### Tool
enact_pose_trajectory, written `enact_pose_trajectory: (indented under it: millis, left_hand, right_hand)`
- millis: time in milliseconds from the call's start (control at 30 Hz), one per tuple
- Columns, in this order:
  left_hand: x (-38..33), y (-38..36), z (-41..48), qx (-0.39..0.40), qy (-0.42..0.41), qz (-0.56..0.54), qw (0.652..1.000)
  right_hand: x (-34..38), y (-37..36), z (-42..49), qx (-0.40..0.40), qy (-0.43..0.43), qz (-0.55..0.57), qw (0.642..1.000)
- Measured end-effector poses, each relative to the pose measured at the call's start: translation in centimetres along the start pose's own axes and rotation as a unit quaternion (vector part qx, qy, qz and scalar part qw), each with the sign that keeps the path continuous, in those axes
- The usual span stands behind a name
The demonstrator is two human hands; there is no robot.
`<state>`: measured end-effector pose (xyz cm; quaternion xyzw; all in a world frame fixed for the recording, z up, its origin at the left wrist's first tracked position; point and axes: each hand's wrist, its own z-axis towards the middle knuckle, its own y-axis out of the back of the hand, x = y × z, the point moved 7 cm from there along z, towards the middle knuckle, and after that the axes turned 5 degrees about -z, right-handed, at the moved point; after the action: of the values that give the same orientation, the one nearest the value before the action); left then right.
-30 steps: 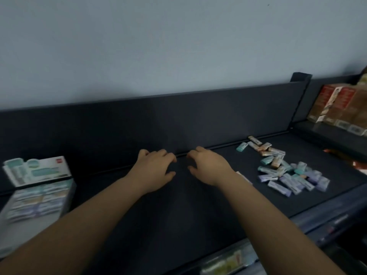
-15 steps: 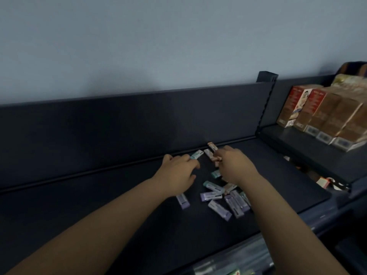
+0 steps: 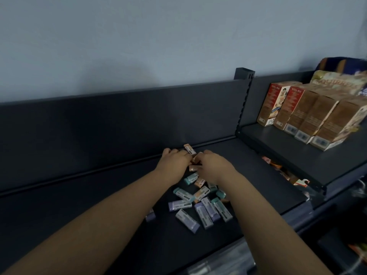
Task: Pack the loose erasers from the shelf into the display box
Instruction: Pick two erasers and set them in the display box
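Head view, shelf: we look down on a dark shelf [image 3: 79, 207], with both forearms reaching out over it.
Left hand: the left hand [image 3: 174, 161] lies palm down, its fingers curled toward the other hand. The fingertips are touching or just beside an orange eraser [image 3: 189, 149].
Right hand: the right hand [image 3: 213, 165] mirrors it, knuckles up, with its fingers bent over more orange pieces between the two hands. The fingertips are hidden, so we cannot tell whether either hand has actually pinched one.
Erasers: the loose erasers [image 3: 198, 205] lie in a scattered heap under the wrists and nearer to us than the hands. They are teal, lilac and orange.
Display box: it is not in view now; a second ago it stood well to the left of the hands.
Beyond the right hand: cartons [image 3: 309, 118] stand on the neighbouring shelf.
Change: a second ago both hands hovered over bare shelf with the heap off to their right. They have since swung onto the heap's far end.
Meaning: we judge that gathering has begun. This handful is not yet packed and must travel back leftward to the display box.
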<state>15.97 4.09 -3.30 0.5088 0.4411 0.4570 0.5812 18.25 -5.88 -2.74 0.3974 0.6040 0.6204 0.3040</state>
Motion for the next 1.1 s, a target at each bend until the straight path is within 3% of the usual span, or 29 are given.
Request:
enact_pose_trajectory:
  millis: [133, 333, 500, 700, 867, 1100]
  left_hand:
    - [0.1, 0.7, -0.6, -0.012, -0.01, 0.011, 1.0]
    - [1.6, 0.8, -2.1, 0.065, -0.043, 0.037, 0.996]
    - [2.4, 1.2, -3.3, 0.05, -0.039, -0.02, 0.998]
    - [5.1, 2.9, -6.1, 0.002, 0.01, -0.179, 0.984]
    - [10.0, 5.5, -10.6, -0.041, 0.055, -0.225, 0.972]
    - [17.8, 8.7, -19.7, -0.081, 0.113, -0.197, 0.971]
  right_hand:
    - [0.4, -0.3, 0.6, 0.017, 0.018, -0.016, 1.0]
    - [1.2, -0.8, 1.5, 0.092, 0.048, -0.052, 0.993]
    - [1.9, -0.4, 1.3, 0.068, 0.078, -0.062, 0.993]
    - [4.0, 2.4, 0.4, -0.025, 0.127, 0.115, 0.985]
    - [9.0, 3.3, -1.2, 0.006, 0.154, 0.358, 0.921]
    - [18.5, 2.8, -0.9, 0.042, 0.185, 0.364, 0.912]
